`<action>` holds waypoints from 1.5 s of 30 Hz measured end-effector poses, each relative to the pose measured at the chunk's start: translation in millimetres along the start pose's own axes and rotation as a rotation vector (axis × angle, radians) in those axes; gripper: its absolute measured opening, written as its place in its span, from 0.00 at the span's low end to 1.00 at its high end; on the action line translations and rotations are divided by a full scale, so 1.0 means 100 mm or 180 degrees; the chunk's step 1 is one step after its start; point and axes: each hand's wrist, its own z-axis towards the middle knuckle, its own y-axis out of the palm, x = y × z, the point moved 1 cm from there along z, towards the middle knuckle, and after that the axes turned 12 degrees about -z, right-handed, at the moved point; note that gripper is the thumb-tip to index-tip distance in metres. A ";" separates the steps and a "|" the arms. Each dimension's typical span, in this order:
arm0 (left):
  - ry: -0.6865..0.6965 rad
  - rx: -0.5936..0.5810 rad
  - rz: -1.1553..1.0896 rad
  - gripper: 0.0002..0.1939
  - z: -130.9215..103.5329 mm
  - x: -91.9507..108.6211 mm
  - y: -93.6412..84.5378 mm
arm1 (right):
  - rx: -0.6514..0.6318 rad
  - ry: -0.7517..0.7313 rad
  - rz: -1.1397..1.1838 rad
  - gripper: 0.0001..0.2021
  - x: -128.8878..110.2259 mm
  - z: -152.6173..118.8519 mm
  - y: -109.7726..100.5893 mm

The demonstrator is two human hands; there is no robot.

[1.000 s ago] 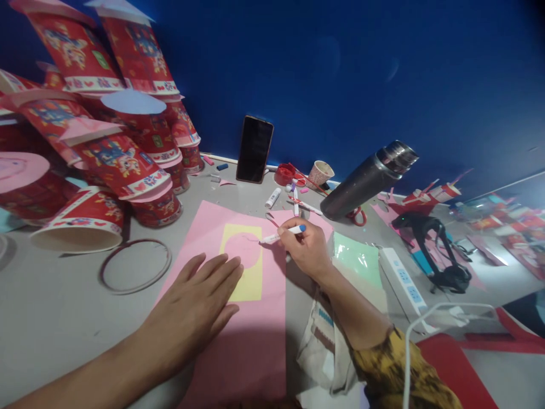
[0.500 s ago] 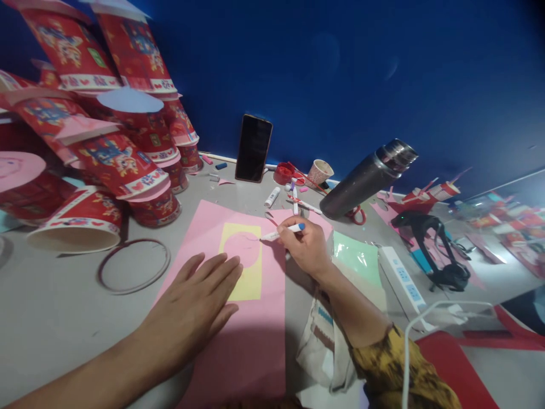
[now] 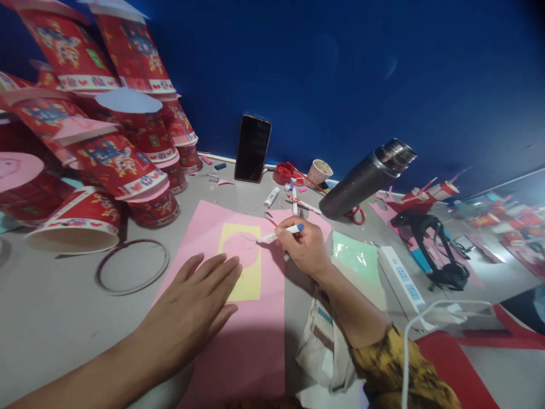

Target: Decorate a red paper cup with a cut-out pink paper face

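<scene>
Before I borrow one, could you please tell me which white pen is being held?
The blue-ended pen in the right hand; the other white pens lie on the table beyond.

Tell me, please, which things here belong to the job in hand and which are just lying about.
Apparently in use:
marker in the right hand
pink circle
yellow paper around it
pink sheet beneath

Apparently lying about:
black phone
dark flask
power strip

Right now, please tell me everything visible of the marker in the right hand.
The marker is slim and white, apparently plastic, with faint print and a blue rear end. The right hand pinches it near the middle, hiding part of the barrel. It slants, its dark tip pointing left, at the right edge of the pink circle on the yellow paper; contact is unclear.
</scene>
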 end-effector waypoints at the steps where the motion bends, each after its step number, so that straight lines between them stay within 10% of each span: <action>1: 0.0017 -0.0022 0.0009 0.21 0.00 0.00 0.00 | -0.0029 -0.0016 -0.0050 0.10 0.00 0.00 0.00; 17: -0.0036 -0.0027 -0.0051 0.21 0.00 0.01 -0.01 | 0.0274 -0.0070 -0.0108 0.11 0.02 0.01 0.00; 45: -0.0056 0.0101 0.0036 0.23 -0.02 -0.04 0.08 | -0.0387 -0.0026 0.0364 0.11 0.00 -0.09 0.12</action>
